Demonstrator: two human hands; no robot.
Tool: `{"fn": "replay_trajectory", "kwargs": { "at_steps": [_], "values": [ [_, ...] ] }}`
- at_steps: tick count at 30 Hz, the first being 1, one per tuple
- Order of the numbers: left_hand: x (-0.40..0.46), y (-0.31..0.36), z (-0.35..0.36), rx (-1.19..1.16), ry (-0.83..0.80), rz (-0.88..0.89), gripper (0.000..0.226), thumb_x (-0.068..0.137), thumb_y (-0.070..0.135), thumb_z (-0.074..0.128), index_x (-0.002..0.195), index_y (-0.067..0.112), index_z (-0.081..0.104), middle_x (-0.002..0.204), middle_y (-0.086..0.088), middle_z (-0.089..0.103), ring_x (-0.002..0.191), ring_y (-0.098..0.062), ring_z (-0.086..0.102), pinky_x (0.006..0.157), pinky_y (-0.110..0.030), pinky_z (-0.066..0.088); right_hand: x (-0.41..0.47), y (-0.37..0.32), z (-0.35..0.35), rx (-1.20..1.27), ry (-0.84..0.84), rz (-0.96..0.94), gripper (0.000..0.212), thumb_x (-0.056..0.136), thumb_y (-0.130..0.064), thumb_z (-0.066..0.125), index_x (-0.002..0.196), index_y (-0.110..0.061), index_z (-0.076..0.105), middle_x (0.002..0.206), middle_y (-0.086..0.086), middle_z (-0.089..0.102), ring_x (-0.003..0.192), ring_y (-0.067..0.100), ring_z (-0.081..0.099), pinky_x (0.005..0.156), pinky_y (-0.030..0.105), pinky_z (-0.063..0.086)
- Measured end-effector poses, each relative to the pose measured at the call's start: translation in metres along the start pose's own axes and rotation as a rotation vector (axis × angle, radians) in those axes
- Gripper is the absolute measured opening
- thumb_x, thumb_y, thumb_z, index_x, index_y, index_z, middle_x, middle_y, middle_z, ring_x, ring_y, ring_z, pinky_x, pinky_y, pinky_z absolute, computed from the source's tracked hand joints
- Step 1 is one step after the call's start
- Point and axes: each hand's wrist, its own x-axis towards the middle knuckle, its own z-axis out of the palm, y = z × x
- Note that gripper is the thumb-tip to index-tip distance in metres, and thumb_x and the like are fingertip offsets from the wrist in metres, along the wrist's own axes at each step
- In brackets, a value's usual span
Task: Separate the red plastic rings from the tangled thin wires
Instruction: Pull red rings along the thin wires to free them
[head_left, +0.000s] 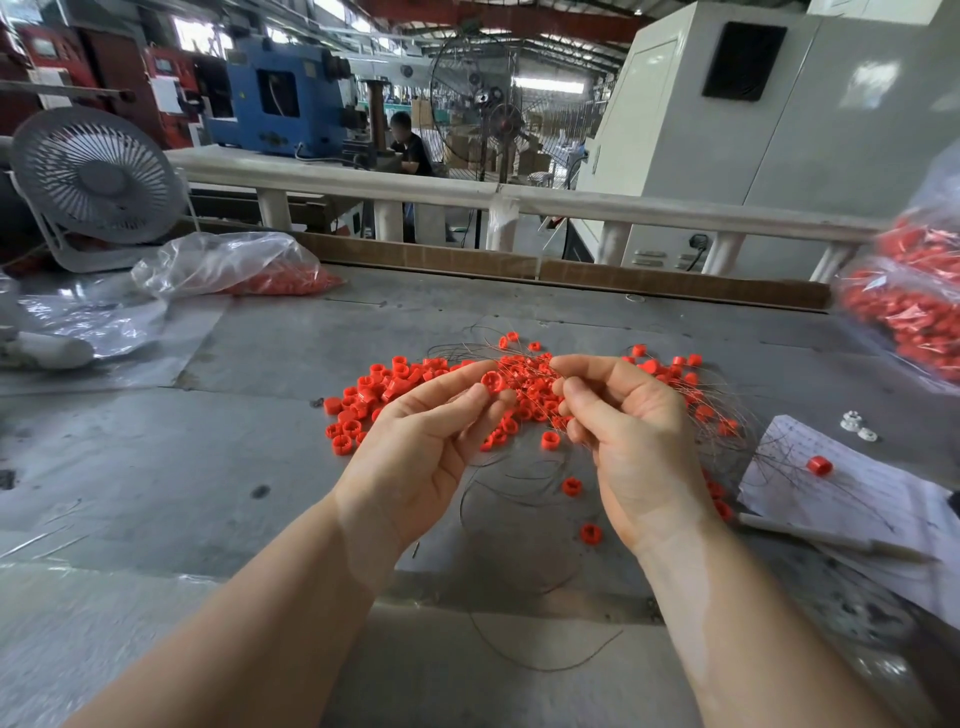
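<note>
Smooth round red plastic ring (490, 380) is pinched by the left hand (415, 441). Thin tangled wires (524, 374) are pinched by the right hand (631, 441); beyond both, short tubular rings (363, 400) are scattered on the dull grey worktop (208, 467).

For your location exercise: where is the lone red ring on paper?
Head view, right side: the small red plastic ring lies on the handwritten white paper sheet, beyond the right hand.

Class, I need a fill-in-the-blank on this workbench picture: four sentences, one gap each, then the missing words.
1. The left hand pinches one red ____ at its fingertips.
2. The right hand holds thin ____ above the pile of rings.
3. A lone ring lies on a sheet of ____ at the right.
4. The small white fan stands at the table's far ____ corner.

Missing words: ring; wires; paper; left
</note>
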Motion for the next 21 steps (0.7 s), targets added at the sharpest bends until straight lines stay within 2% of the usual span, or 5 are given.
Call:
{"fn": "replay_trajectory", "kwargs": {
  "at_steps": [6, 10, 16, 21],
  "values": [
    [-0.0012, -0.001, -0.0027, 0.089, -0.01, 0.018, 0.025, 0.068, 0.001, 0.059, 0.089, 0.005, 0.07, 0.074, -0.005, 0.071, 0.063, -0.01, 0.067, 0.058, -0.017, 0.055, -0.0003, 0.0017, -0.0015, -0.037, -0.002, -0.01, 0.028, 0.084, 0.005, 0.061, 0.076, -0.019, 0.072, 0.063, -0.005, 0.063, 0.053, 0.008, 0.046, 0.06, 0.037, 0.045],
    [-0.0022, -0.001, -0.0023, 0.11, -0.042, 0.011, 0.015, 0.07, 0.009, 0.063, 0.077, 0.01, 0.076, 0.072, -0.003, 0.07, 0.059, -0.008, 0.065, 0.055, -0.019, 0.054, -0.0001, 0.0033, -0.0014, -0.042, -0.018, 0.001, 0.029, 0.084, 0.004, 0.061, 0.074, -0.021, 0.073, 0.063, -0.005, 0.062, 0.053, 0.009, 0.045, 0.065, 0.043, 0.045],
    [-0.0022, 0.0021, -0.0025, 0.061, -0.057, 0.006, 0.012, 0.066, 0.009, 0.065, 0.069, 0.013, 0.076, 0.073, -0.004, 0.071, 0.066, -0.01, 0.069, 0.059, -0.018, 0.055, 0.0, 0.0024, -0.0013, -0.035, -0.017, 0.015, 0.03, 0.084, 0.004, 0.06, 0.072, -0.021, 0.072, 0.063, -0.004, 0.06, 0.054, 0.01, 0.045, 0.062, 0.04, 0.043],
    [-0.0005, 0.0029, -0.0036, 0.008, -0.026, -0.008, 0.011, 0.066, 0.007, 0.065, 0.074, 0.009, 0.071, 0.074, -0.007, 0.071, 0.065, -0.011, 0.069, 0.057, -0.019, 0.055, -0.0009, 0.0005, -0.0011, -0.039, -0.018, 0.021, 0.027, 0.085, 0.004, 0.059, 0.074, -0.019, 0.07, 0.062, -0.005, 0.06, 0.055, 0.01, 0.046, 0.06, 0.037, 0.044]
  ]
}}
